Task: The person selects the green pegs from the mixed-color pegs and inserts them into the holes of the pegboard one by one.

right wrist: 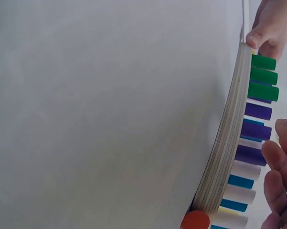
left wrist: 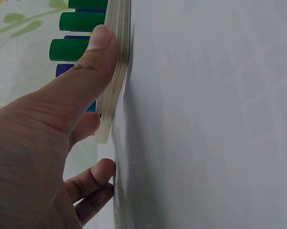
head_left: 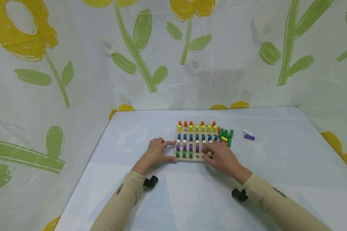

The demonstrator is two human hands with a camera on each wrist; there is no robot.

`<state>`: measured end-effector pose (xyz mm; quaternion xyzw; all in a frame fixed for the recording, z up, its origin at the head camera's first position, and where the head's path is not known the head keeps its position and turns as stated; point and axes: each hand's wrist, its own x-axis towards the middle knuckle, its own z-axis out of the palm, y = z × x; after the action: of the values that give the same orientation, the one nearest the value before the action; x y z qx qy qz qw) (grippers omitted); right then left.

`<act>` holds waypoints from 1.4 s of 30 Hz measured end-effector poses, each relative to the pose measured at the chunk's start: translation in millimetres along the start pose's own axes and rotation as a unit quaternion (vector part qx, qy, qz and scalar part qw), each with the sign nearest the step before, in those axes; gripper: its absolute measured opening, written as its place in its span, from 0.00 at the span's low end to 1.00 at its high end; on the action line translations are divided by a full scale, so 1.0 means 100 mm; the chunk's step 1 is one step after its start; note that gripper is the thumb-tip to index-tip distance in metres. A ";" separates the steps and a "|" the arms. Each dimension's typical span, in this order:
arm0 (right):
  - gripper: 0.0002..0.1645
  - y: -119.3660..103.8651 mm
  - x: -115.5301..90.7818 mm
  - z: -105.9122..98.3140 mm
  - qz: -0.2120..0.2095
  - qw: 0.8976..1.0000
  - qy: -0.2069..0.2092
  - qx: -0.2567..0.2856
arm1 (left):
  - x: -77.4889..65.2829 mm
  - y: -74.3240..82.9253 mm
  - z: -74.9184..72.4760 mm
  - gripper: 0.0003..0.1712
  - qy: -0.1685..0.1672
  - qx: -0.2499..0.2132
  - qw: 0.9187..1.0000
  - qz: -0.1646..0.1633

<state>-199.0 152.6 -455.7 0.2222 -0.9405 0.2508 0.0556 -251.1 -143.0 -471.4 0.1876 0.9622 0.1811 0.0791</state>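
A wooden pegboard (head_left: pixel 188 161) lies on the table, with rows of orange, yellow, blue, white, purple and green pegs from back to front. My left hand (head_left: pixel 156 152) is at its left side, thumb (left wrist: pixel 102 40) against the front edge near the corner and index finger touching the left edge. Over the front right part of the board is my right hand (head_left: pixel 221 155), thumb and index finger apart near the purple row. In the right wrist view its fingertips (right wrist: pixel 272 155) are beside a purple peg (right wrist: pixel 250 155), with nothing seen between them.
Loose green pegs (head_left: pixel 229 141) and a yellow peg (head_left: pixel 224 139) lie by the board's right side. Farther right are a white peg (head_left: pixel 247 132) and a purple peg (head_left: pixel 249 137). A flower-printed curtain (head_left: pixel 191 83) surrounds the table.
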 end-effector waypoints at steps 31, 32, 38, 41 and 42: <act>0.10 0.24 -0.14 -0.18 0.032 0.999 0.006 0.014 | 0.00 -0.03 0.02 0.51 0.005 -0.009 1.000 0.005; 0.10 0.25 -0.14 -0.19 0.035 0.999 0.007 0.013 | 0.00 -0.03 0.02 0.51 0.004 -0.009 1.000 0.005; 0.11 0.33 -0.15 -0.24 0.053 0.999 0.005 -0.001 | -0.01 -0.02 0.01 0.51 0.003 -0.005 1.000 0.007; 0.13 0.36 -0.16 -0.25 0.069 0.998 0.007 -0.008 | -0.01 -0.02 0.01 0.51 0.002 -0.003 1.000 0.007; 0.13 0.38 -0.16 -0.25 0.075 0.997 0.008 -0.008 | -0.01 -0.02 0.01 0.51 0.002 -0.004 1.000 0.007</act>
<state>-201.3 200.6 -454.2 0.1486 -0.9562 0.2480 0.0456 -250.9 -144.9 -472.9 0.1938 0.9603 0.1855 0.0764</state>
